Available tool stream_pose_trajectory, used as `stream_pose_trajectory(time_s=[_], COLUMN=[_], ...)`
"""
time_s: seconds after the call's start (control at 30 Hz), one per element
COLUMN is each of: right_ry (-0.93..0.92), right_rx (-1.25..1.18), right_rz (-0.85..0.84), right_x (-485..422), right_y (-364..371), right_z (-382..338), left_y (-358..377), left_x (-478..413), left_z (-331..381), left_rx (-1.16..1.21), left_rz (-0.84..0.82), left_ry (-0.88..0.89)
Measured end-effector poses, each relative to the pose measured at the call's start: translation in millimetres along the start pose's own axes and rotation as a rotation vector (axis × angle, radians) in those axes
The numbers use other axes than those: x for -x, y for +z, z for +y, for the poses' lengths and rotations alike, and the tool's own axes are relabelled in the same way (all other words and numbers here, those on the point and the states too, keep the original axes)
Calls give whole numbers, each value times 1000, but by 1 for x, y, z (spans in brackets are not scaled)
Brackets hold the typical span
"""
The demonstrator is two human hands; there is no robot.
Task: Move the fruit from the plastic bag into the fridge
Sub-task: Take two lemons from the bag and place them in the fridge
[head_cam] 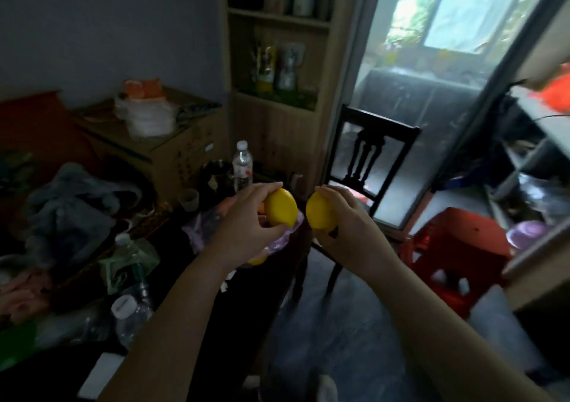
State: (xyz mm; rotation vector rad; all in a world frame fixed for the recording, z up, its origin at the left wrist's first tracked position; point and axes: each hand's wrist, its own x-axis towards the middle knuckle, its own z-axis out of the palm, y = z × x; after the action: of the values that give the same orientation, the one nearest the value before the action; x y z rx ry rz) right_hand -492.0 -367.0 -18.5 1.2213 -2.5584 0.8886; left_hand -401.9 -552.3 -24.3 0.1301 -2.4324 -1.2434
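My left hand (246, 216) grips a yellow lemon (281, 208), fingers over its top and thumb under it. My right hand (345, 216) grips a second yellow lemon (320, 212). Both lemons hang side by side, a small gap apart, above the table's right end. Below my left hand lies the pale purple plastic bag (200, 229) on the dark table (197, 309). A yellow fruit (257, 260) shows at the bag's lower edge, and something orange (261, 208) peeks out behind my left hand. No fridge is recognisable in view.
Water bottles (242, 167) (131, 312), a cup (189, 199), clothes (71, 204) and packets crowd the table. A dark wooden chair (367, 152) stands just beyond the lemons. A red plastic stool (456, 247) and shelves (536, 167) are at right. A cardboard box (172, 149) and a wooden cabinet (277, 62) stand behind.
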Motion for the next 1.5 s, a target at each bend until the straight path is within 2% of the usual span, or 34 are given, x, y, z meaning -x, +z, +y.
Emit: stream_pose_trajectory(time_s=[0.2,0.5,0.9,1.17,1.5], right_ry=[87,177,444,598,830], right_rx=[70,188,405,476,572], right_rz=[129,338,442,567,761], right_x=[47,143,360,514,694], right_y=[-77,-178,-289,-352,-389], right_z=[-20,-35,-73,-106,-154], left_y=[19,67,169,248,338], left_x=[6,21,132,241,383], left_z=[70,177,319,417,522], left_rx=[202,245,296,437,586], left_rz=[-100,-257,-562,-778,-1096], left_ry=[134,402,724,793,799])
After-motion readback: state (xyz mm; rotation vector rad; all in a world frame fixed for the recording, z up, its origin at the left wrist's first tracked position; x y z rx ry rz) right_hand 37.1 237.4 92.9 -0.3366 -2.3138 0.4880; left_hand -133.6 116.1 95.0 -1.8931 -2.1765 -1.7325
